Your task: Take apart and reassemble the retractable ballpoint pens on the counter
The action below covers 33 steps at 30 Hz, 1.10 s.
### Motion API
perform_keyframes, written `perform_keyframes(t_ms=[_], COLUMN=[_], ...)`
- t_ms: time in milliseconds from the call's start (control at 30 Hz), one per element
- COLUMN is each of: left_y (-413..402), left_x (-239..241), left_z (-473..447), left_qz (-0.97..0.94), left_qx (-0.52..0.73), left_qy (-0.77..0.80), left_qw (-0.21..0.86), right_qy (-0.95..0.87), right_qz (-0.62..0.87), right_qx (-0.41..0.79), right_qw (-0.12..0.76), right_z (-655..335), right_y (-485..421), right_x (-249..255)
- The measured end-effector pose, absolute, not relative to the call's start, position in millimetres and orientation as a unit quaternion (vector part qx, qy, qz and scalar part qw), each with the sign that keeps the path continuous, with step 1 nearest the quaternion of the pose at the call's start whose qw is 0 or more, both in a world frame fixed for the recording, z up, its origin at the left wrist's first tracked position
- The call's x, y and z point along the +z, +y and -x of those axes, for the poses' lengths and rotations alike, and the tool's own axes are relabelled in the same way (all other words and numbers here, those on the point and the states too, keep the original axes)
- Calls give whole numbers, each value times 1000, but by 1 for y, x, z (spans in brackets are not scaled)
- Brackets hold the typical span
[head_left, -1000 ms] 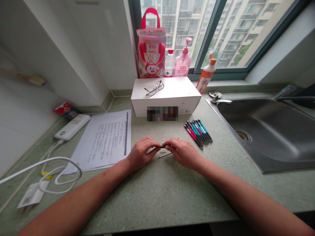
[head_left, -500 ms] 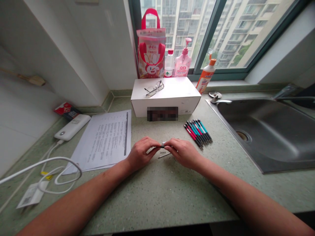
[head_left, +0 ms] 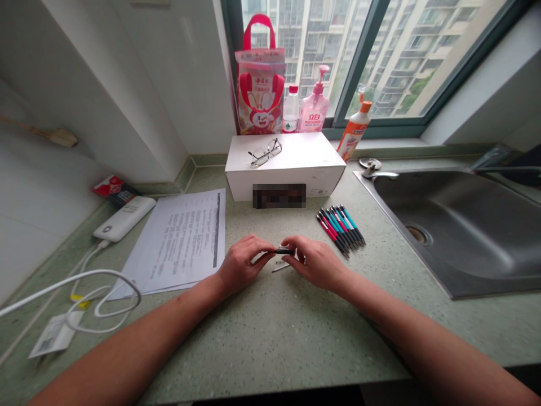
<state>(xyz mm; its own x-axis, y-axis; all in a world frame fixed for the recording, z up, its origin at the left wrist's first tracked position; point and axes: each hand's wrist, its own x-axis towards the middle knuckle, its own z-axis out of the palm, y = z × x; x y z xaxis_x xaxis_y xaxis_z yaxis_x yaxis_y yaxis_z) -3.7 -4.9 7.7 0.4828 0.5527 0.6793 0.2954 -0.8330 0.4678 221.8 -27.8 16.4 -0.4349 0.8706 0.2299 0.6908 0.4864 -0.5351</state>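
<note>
A slim black pen part (head_left: 284, 251) lies level between my two hands above the counter; a small pale or silvery bit shows just over it. My left hand (head_left: 244, 260) pinches its left end between thumb and fingertips. At the other end, the fingers of my right hand (head_left: 315, 260) are curled round the tip, slightly looser, thumb below. On the counter under the right fingers rests a thin silvery rod (head_left: 279, 269), partly hidden by that hand. Right of the hands, several pens (head_left: 340, 230) with red, teal and black barrels lie side by side.
Printed sheets (head_left: 181, 242), a white power bank (head_left: 124, 219) and a looped white cable (head_left: 105, 330) lie at left. Glasses (head_left: 266, 153) sit on a white box (head_left: 291, 172) behind. A steel sink (head_left: 465, 225) is at right, bottles (head_left: 313, 113) by the window.
My right fingers have loosened and lifted a little, so more of the black pen part shows between the hands. My left hand keeps its place.
</note>
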Motion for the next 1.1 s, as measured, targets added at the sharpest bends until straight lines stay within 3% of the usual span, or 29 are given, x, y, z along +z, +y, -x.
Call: perform_keyframes(t_ms=[1100], left_y=[-2], left_x=[4], left_z=[5], left_qz=[-855], left_qx=[433], left_qy=[252], left_qw=[133], right_qy=[-843], right_qz=[462], right_qx=[168], right_qw=[219], right_z=[-223], right_y=[-26], right_x=[16])
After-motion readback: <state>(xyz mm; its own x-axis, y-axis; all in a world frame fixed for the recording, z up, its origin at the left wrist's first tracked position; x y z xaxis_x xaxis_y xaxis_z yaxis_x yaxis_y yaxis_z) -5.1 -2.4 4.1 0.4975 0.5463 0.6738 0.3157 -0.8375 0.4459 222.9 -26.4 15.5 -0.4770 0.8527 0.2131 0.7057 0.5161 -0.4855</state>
